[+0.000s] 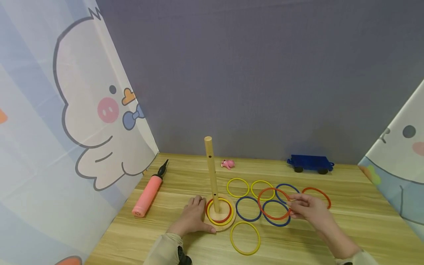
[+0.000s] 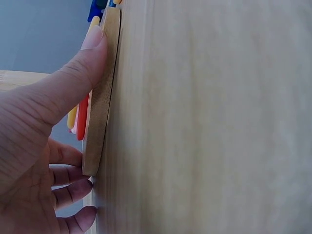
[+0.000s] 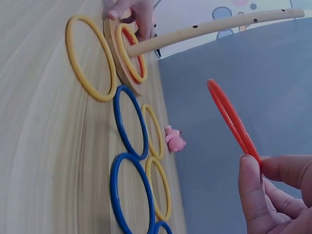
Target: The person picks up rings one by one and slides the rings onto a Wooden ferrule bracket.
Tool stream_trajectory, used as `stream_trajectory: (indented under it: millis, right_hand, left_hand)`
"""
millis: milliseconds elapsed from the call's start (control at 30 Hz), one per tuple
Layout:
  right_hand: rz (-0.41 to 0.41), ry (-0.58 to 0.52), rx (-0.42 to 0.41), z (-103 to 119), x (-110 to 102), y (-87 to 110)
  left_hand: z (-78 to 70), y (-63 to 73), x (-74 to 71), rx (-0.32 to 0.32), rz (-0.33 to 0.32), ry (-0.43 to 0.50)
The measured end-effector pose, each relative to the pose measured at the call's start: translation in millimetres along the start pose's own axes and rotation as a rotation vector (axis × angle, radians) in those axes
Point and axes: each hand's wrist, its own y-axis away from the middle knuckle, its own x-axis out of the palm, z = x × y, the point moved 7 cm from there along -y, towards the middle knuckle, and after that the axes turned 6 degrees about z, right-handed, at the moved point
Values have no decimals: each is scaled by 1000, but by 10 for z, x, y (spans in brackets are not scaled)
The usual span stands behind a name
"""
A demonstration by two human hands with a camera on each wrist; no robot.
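From where I stand, the upright wooden peg (image 1: 213, 176) rises from its round base (image 1: 224, 211) on the wood-grain tabletop (image 1: 112, 243), with a red ring (image 1: 207, 209) and a yellow ring (image 1: 232, 211) lying around its foot. At the peg's left, the person's left hand (image 1: 193, 217) has its grip curved about the base's rim, thumb on the near edge and fingers along the far side. Right of the peg, the right hand (image 1: 308, 209) pinches an orange-red ring (image 3: 248, 144) between thumb and fingertips, raised above the tabletop. Just right of the peg lies a blue ring (image 1: 248, 221); two more yellow rings rest behind and to the right of the peg, and another lies in front of it. Farther right of it are two other blue rings and, beyond those, a second orange-red ring (image 1: 316, 188). A small pink animal figure (image 1: 228, 164) sits behind the peg, slightly right; a blue toy wagon (image 1: 309, 162) stands well behind and right of it, and a coral-pink hand pump (image 1: 148, 197) lies to its left.
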Motion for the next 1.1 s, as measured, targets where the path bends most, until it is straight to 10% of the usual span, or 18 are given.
stream_trajectory:
  millis: [1100]
  right_hand:
    - [141, -75, -65, 321, 509, -104]
  left_hand:
    - [12, -6, 2, -3, 6, 9]
